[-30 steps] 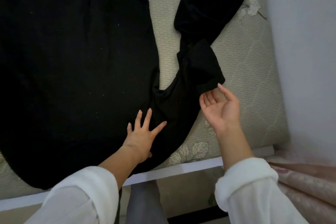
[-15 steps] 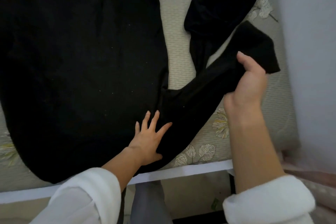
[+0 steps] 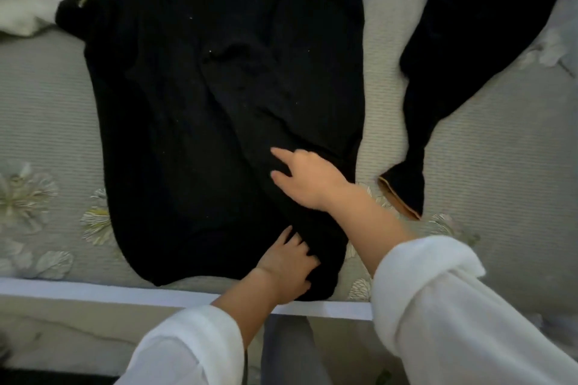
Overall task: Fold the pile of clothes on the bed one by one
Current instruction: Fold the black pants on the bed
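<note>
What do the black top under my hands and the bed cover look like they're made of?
The black top: probably a soft knit, matte, judging by lint specks and limp creases. The bed cover: seemingly quilted woven fabric, finely ribbed, faint sheen, printed leaves.

Floral bed (image 3: pixel 47 103), black sweater (image 3: pixel 187 134) spread flat, second black garment (image 3: pixel 453 40), white cloth (image 3: pixel 28 0)

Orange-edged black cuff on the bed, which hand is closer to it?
Right. The right hand rests on the black top, just left of the cuff. The left hand lies lower, at the top's near hem, farther from it.
</note>
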Available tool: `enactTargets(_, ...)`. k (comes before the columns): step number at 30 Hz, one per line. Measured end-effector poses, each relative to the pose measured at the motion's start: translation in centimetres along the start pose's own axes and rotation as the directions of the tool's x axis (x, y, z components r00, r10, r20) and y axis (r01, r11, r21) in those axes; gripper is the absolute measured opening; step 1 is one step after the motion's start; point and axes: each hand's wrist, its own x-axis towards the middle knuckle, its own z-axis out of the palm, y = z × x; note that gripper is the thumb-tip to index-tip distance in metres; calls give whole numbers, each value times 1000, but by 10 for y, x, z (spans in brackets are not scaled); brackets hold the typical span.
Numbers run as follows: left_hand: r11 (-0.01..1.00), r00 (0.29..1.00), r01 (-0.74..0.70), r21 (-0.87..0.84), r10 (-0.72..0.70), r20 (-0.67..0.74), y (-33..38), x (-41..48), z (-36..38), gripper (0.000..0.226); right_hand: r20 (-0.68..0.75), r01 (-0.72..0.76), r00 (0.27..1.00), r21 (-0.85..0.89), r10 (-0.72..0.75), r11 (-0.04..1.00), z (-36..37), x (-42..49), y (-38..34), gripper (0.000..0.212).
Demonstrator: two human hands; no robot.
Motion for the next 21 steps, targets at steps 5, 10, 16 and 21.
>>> enactTargets(5, 953, 960, -46, -300, -41, -277, -17, -19, 14, 45, -214, -161, 957, 163, 194, 973, 38, -25, 40, 36)
enactTargets(10, 279, 496, 101, -955, -846, -195, -71, -18, -9, 23, -151, -248, 956, 44, 252, 968, 53, -42, 61, 39)
enactTargets(16, -265, 273, -212, -941, -940, 203, -167, 5, -79, 39, -289, -261, 895, 277, 339, 925, 59, -33, 65, 72)
enactTargets(21, -331, 320, -296, -896, -918, 233, -211, 29, -138, 53, -230, -350, 836, 476, 498, 807, 50, -15, 67, 76)
